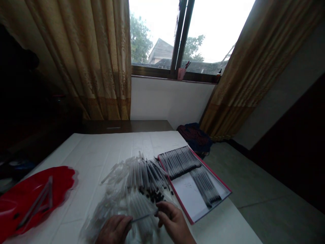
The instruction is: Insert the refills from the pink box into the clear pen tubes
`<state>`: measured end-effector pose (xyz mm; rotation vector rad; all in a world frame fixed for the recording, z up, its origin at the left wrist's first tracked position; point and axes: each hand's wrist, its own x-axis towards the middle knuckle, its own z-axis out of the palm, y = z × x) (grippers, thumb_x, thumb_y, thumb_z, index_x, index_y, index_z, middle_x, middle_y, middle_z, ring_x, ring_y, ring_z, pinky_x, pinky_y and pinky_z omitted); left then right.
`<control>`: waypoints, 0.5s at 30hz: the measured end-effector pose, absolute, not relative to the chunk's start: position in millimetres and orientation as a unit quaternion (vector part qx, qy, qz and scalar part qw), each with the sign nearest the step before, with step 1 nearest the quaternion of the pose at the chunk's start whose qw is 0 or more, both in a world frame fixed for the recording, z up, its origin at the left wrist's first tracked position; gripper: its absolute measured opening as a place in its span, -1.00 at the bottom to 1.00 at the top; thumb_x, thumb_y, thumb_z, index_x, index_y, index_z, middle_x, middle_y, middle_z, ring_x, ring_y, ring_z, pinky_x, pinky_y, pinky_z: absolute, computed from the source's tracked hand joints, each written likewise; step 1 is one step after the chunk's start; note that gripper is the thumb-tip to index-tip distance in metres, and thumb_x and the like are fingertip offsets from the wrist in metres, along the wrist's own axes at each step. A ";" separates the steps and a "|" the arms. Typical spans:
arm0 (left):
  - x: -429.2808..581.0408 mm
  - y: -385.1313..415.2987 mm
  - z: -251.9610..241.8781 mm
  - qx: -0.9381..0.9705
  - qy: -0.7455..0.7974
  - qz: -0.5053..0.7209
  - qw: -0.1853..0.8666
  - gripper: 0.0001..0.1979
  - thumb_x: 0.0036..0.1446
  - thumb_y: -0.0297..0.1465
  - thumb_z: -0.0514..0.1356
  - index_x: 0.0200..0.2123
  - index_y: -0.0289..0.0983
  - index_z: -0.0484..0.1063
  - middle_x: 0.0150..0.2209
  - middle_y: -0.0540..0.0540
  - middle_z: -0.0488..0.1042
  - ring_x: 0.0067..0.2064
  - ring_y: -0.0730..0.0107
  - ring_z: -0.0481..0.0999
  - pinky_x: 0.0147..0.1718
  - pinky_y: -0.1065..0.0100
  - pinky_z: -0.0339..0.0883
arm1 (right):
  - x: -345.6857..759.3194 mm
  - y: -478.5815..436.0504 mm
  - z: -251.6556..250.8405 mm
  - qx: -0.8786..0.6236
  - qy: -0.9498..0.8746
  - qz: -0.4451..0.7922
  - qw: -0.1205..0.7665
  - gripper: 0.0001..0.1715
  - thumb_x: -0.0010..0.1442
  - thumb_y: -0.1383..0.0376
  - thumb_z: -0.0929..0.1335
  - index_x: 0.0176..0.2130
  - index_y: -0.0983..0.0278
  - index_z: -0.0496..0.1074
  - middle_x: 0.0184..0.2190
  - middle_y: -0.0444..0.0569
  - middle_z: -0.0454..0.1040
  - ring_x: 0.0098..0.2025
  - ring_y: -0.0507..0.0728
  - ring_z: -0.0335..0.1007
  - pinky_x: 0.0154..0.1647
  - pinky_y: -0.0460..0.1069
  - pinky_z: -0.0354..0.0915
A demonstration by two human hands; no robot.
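A thin, pale translucent pen (143, 217) spans the gap between my hands near the table's front. My left hand (114, 229) has its fingers closed on one end. Thumb and fingers of my right hand (170, 218) pinch the other end, where something dark shows. Beneath and beyond them lies a loose pile of translucent pen tubes (137, 176), with small black caps (154, 196) heaped beside it. To the right, a shallow red-edged box (190, 217) holds rows of black-ended pens (179, 162), one row at the back and a shorter group at the right.
On the left stands a red scalloped dish (58, 184) with a few tubes in it. A white surface (83, 152) covers the table. Dark fabric (194, 135) lies beyond the right corner. A pink cup (181, 73) with pens stands on the windowsill, between curtains (106, 61).
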<state>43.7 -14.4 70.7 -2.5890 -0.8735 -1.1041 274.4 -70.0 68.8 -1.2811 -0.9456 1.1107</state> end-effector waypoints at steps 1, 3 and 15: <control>44.0 -14.9 71.4 -0.873 -0.297 -0.376 0.096 -0.68 0.37 -0.23 -0.10 -0.20 -0.17 0.42 -0.42 0.04 0.57 -0.40 0.52 0.57 -0.34 0.56 0.41 | 273.9 -68.7 67.3 -0.538 -0.376 0.485 0.578 -0.44 -0.14 -0.08 0.50 -0.31 0.30 0.55 -0.49 -0.06 0.53 -0.58 0.06 0.41 -0.58 -0.06 0.36; 44.2 -15.6 72.2 -0.869 -0.301 -0.379 0.099 -0.66 0.37 -0.22 -0.12 -0.20 -0.17 0.42 -0.41 0.04 0.57 -0.39 0.52 0.58 -0.34 0.56 0.41 | 273.9 -67.6 64.1 -0.531 -0.348 0.505 0.584 -0.41 -0.25 -0.10 0.54 -0.38 0.31 0.56 -0.53 -0.05 0.53 -0.57 0.07 0.41 -0.61 -0.08 0.34; 42.9 -16.9 68.0 -0.870 -0.297 -0.376 0.115 -0.68 0.37 -0.22 -0.09 -0.18 -0.18 0.43 -0.42 0.04 0.58 -0.40 0.50 0.58 -0.34 0.53 0.42 | 276.4 -67.6 64.9 -0.558 -0.377 0.480 0.563 -0.48 -0.04 -0.11 0.45 -0.47 0.31 0.53 -0.59 -0.07 0.51 -0.68 -0.02 0.29 -0.63 -0.13 0.22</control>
